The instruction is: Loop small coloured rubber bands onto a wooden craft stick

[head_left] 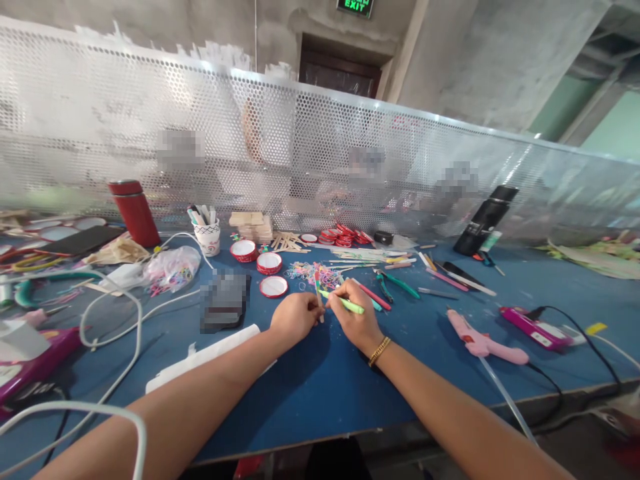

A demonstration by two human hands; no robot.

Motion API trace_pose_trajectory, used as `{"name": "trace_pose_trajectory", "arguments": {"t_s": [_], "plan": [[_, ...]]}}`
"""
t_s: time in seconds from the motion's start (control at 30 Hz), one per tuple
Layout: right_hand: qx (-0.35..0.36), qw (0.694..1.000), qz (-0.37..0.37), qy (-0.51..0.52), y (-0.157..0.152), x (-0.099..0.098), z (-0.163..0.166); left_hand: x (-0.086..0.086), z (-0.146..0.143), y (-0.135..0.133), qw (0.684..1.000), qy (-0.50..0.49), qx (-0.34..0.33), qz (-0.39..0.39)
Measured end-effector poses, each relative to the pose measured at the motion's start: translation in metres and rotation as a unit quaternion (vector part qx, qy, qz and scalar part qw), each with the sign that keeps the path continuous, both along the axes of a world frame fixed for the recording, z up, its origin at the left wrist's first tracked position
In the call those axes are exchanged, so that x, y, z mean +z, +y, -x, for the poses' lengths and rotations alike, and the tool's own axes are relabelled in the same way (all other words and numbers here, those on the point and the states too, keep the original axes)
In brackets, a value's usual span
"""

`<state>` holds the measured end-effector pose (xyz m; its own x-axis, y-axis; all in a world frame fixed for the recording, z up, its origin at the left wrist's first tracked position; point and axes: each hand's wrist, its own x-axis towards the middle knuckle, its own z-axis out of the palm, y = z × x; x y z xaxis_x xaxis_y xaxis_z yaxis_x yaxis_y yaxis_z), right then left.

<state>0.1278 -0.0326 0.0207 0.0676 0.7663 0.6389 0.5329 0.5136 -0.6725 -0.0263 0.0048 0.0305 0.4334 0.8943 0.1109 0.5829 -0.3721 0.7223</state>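
My left hand [295, 317] is closed in a pinch on a thin craft stick [318, 293] that stands nearly upright above the blue table [310, 393]. My right hand [354, 313] grips a light green pen [345, 304] and holds its tip against that stick. Both hands meet near the middle of the table, just in front of a heap of small coloured rubber bands [310, 272]. A gold bracelet [379, 351] sits on my right wrist.
Pink glue guns [480, 341] [535, 328] lie at the right, green pliers [395, 283] behind my right hand. Red-rimmed lids [273, 287], wooden sticks [287, 241], a paper cup [207, 237], a red flask [134, 212], a black bottle [485, 220]. White cables [110, 313] cross the left side. People sit behind the perforated screen [320, 160].
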Motion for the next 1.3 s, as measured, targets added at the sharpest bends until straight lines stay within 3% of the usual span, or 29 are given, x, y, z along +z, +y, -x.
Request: {"name": "trace_pose_trajectory", "arguments": {"t_s": [1.3], "plan": [[-0.022,1.000,0.003,0.004,0.0023,-0.0009,-0.0009,0.0027,-0.0002,-0.0018,1.000,0.017,0.015,0.004]]}}
